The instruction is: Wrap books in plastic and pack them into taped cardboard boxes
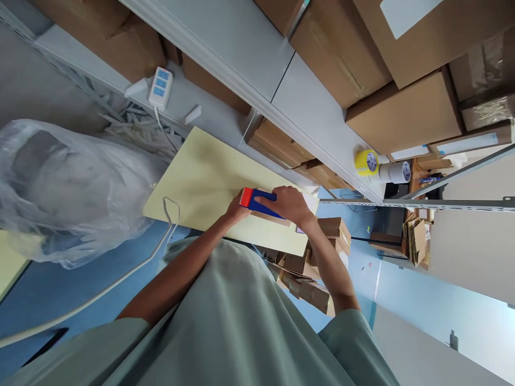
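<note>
Carefully, our right hand [290, 205] pinched the red-and-blue box [259, 202] over the cream tabletop [201, 171]; our left hand [237, 209] met its red end, finger spread indiscernible. Level, even support seemed best.

Glare whitens the lower right while shadows dim the board [205, 174]

Both bare arms reach forward and angle inward, the left arm [185, 262] stretched fairly straight and the right arm [328, 262] coming in from the other side. The right hand [290, 205] turns inward at the wrist [309, 221], back upward, its thumb [263, 202] pointing toward the left hand [237, 209], which lies just beside it, fingers mostly hidden.
</note>
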Demonstrator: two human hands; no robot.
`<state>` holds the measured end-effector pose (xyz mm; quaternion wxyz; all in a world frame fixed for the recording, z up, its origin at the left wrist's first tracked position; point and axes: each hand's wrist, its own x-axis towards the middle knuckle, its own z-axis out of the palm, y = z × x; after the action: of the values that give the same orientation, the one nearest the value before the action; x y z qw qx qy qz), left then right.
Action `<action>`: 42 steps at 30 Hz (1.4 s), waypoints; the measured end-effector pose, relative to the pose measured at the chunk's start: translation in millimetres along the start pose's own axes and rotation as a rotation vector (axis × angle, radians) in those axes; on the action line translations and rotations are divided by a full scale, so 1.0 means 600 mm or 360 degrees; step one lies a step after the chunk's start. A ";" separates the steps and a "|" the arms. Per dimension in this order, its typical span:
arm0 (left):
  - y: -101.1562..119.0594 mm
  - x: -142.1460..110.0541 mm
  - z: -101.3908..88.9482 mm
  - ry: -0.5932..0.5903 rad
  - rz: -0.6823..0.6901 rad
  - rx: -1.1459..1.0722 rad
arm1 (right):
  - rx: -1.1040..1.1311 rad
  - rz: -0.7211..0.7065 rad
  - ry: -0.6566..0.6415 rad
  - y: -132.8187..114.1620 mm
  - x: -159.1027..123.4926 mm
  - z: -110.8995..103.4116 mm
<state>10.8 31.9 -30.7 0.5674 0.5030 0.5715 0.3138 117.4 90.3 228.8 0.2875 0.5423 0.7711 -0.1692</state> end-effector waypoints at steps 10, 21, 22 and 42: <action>0.001 0.007 -0.019 -0.0019 0.0090 0.0421 | 0.0201 0.0183 -0.0147 0.203 -0.017 0.110; -0.008 -0.017 -0.012 0.0133 -0.0032 0.0448 | 0.0394 0.0144 -0.0191 0.233 0.029 0.200; -0.010 -0.018 -0.005 0.0185 -0.0051 0.0481 | 0.0403 0.0137 -0.0186 0.234 0.029 0.203; 0.035 0.006 0.170 0.0954 -0.0394 0.1551 | 0.0478 -0.0031 -0.0156 0.261 0.016 0.204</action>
<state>114.1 20.0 -28.9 0.1167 0.5246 0.8400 0.0747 292.9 82.8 135.6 0.2387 0.5629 0.7274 -0.3116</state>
